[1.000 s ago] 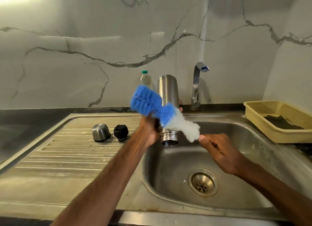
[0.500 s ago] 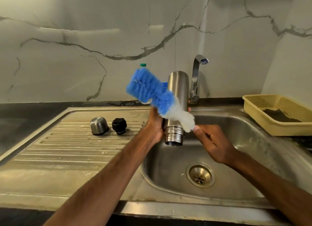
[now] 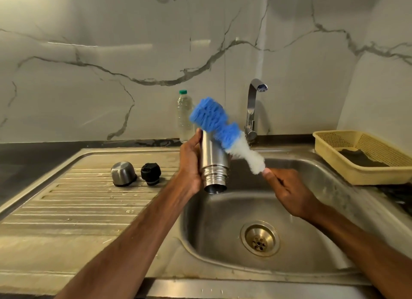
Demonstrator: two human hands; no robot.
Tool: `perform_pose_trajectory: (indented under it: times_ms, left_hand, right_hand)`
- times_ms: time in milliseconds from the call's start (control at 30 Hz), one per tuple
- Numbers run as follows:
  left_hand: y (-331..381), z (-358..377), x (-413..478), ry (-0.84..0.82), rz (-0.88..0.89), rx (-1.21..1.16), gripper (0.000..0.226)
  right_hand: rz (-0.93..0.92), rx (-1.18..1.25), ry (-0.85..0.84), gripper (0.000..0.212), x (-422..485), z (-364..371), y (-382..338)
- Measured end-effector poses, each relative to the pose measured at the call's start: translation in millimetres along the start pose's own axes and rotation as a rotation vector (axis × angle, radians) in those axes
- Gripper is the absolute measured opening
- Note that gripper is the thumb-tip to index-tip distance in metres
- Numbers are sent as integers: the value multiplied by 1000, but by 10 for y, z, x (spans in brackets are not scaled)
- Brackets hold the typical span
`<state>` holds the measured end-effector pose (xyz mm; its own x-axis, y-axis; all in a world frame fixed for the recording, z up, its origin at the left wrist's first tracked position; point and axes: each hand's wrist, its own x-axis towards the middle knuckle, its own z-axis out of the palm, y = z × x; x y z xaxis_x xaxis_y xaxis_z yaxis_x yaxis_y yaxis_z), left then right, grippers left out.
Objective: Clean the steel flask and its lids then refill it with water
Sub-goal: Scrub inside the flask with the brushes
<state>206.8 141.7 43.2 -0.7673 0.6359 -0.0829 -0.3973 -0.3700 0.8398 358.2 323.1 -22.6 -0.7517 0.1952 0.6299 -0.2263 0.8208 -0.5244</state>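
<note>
Obs: steel flask point(image 3: 214, 162) is in the air over the sink point(image 3: 207, 220) basin, tilted, open mouth down and toward the front, base up and back

Left hand point(image 3: 189, 165): fingers point(image 3: 196, 142) curled round the flask's body from its left side, a full grip at mid-body just above the stepped neck

Right hand point(image 3: 289, 191): fingers point(image 3: 270, 176) closed in a pinch on the stem of the bottle brush point(image 3: 225, 133); the stem itself is hidden in the hand. The brush is outside the flask, slanted across its upper part, blue bristles high, white bristles low; cannot tell whether the bristles touch the steel

Lids: steel cap point(image 3: 123, 173) and black stopper point(image 3: 151, 173) side by side on the ribbed drainboard point(image 3: 78, 198), left of the flask and apart from it

Tap point(image 3: 253, 111) behind the basin; no water seen running

Handling (judgement): the flask is rigid and smooth-walled, probably wet, so likely slippery. With its mouth down it should be empty and fairly light. Best purchase looks to be a whole-hand wrap at mid-body, or lower where the neck's steps would stop it sliding through. Expect it to be much heavier once refilled. The brush bristles are soft and should give at the mouth; hold the stem close to them for control. The cap is smooth and domed, so take it round the sides; the stopper is small, a fingertip pinch should do
</note>
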Motion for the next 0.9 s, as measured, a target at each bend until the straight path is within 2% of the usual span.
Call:
perform_pose_trajectory:
  times_ms: [67, 200, 333, 433, 567, 733, 833, 900]
  left_hand:
    - [-6, 3, -33, -61, 2, -13, 45]
    - [-114, -42, -30, -11, 7, 16, 37]
    - [-88, 53, -68, -108, 22, 60, 52]
    - [-117, 30, -41, -125, 40, 21, 56]
    - [-173, -35, -9, -67, 27, 11, 33]
    - [-141, 1, 8, -46, 5, 14, 59]
    - [-166, -4, 9, -70, 16, -2, 43]
    - [-189, -22, 16, -56, 34, 3, 41]
  right_hand:
    - [-3, 0, 9, 50, 3, 7, -45]
    - [-139, -30, -95, 44, 36, 153, -215]
    - [15, 4, 6, 41, 32, 14, -62]
    - [14, 29, -31, 38, -9, -3, -166]
    - [-67, 22, -142, 41, 0, 114, -279]
    - [54, 25, -49, 44, 34, 5, -115]
    - [-26, 48, -137, 47, -16, 72, -195]
    - [-40, 50, -164, 48, -11, 97, -179]
